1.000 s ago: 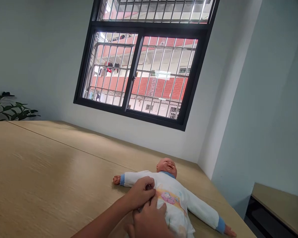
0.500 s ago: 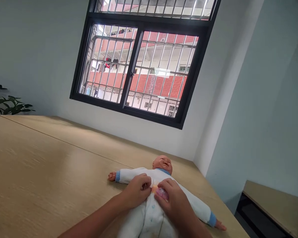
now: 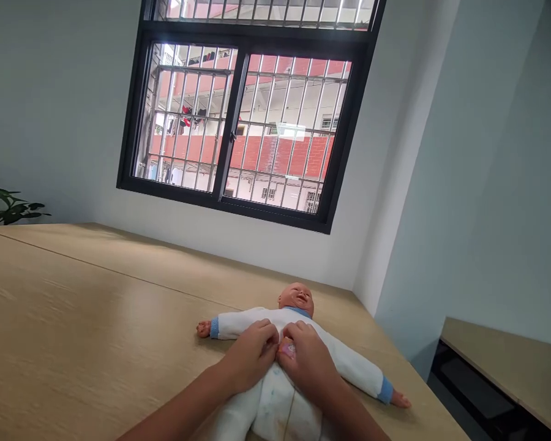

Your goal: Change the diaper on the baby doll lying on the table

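Note:
A baby doll lies on its back on the wooden table, arms spread wide. It wears a white romper with blue collar and cuffs and a pink-and-orange patch on the chest, partly covered by fingers. My left hand is closed, its fingertips pinching the romper's front at the chest. Beside it, almost touching, my right hand is closed on the same front near the patch. The small spot between the fingertips is hidden. The doll's lower legs run out of view at the bottom.
The wooden table reaches back to a wall with a barred, dark-framed window. Leaves of a plant show at the far left. Lower right stands a wood-topped piece with a dark front, beyond the table's right edge.
My right hand has moved left toward my left hand, closing the gap at the chest and covering more of the patch. The view has shifted slightly.

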A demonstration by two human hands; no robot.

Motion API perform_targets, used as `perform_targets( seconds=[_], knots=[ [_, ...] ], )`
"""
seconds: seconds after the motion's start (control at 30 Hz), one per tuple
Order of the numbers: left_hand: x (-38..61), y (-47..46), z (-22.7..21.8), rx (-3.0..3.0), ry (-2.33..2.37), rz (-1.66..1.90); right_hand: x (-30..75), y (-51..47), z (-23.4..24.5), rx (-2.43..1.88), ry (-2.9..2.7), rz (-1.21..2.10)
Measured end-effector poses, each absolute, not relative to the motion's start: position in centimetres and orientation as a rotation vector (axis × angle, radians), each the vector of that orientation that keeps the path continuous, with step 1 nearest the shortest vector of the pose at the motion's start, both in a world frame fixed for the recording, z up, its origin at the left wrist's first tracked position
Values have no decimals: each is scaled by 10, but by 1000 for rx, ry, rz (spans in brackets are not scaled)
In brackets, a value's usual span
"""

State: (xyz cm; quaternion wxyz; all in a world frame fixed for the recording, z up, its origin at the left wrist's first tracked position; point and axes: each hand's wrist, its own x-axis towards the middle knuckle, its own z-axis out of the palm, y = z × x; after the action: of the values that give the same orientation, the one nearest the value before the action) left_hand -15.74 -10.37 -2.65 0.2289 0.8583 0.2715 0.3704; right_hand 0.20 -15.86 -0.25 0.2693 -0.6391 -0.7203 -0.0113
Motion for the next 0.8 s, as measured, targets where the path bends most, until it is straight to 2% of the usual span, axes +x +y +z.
perform_targets(
  seconds=[0.2,0.33,0.53,0.8],
  knots=[
    [-174,-120,-14,2547,515,868,46,-155,24,-1452,-1893,435],
    [-178,-125,-9,2709,550,723,93,-155,40,-1609,-1849,524],
    [-173,-127,-6,2755,606,658,114,-149,19,-1771,-1961,1073],
    [-169,-124,-7,2646,485,469,100,-140,-15,-1889,-1849,828]
  ],
)
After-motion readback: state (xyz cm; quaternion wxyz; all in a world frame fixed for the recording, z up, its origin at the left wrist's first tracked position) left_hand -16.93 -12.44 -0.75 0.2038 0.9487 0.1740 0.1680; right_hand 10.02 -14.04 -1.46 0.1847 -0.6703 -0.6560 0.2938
